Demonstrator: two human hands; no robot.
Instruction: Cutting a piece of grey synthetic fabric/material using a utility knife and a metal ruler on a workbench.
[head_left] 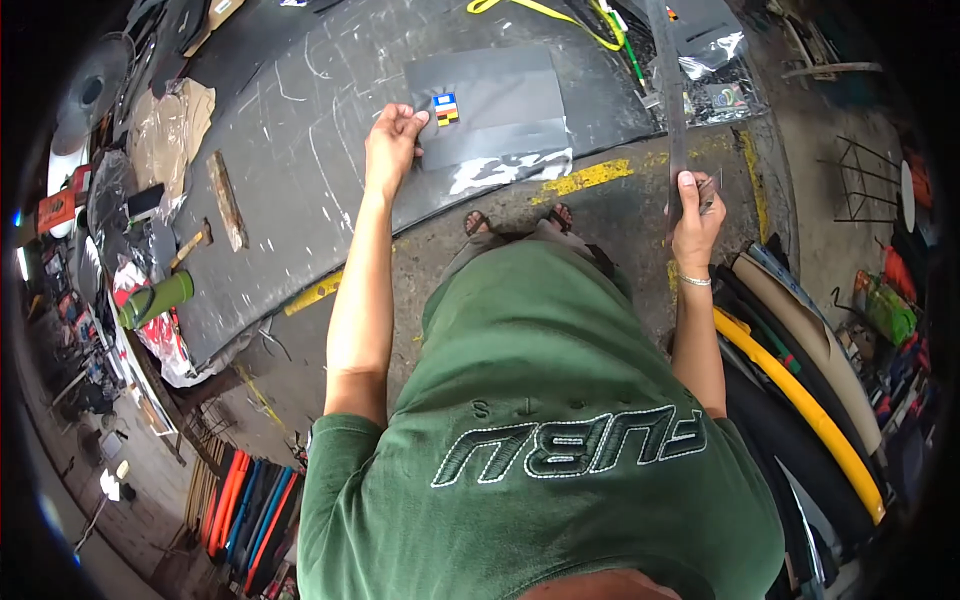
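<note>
A dark grey sheet (495, 90) lies on the scratched black tabletop (290, 140) in front of me, with a small multicoloured label (446, 109) near its left side. A black-and-white patterned strip (510, 172) shows along its near edge. My left hand (393, 145) is closed in a pinch at the sheet's left edge, beside the label. Off the table's near right side, my right hand (697, 218) is wrapped round the lower end of a long, narrow, greyish flat strip (668, 90), like a straightedge, which points away from me. A bit of clear plastic shows by its fingers.
Yellow webbing (560, 14) and clear plastic packages (725, 98) lie at the table's far right. To the left are a wooden stick (226, 200), a hammer (192, 245) and a green cylinder (157, 299). Rolls of material, one yellow (810, 400), stand at my right.
</note>
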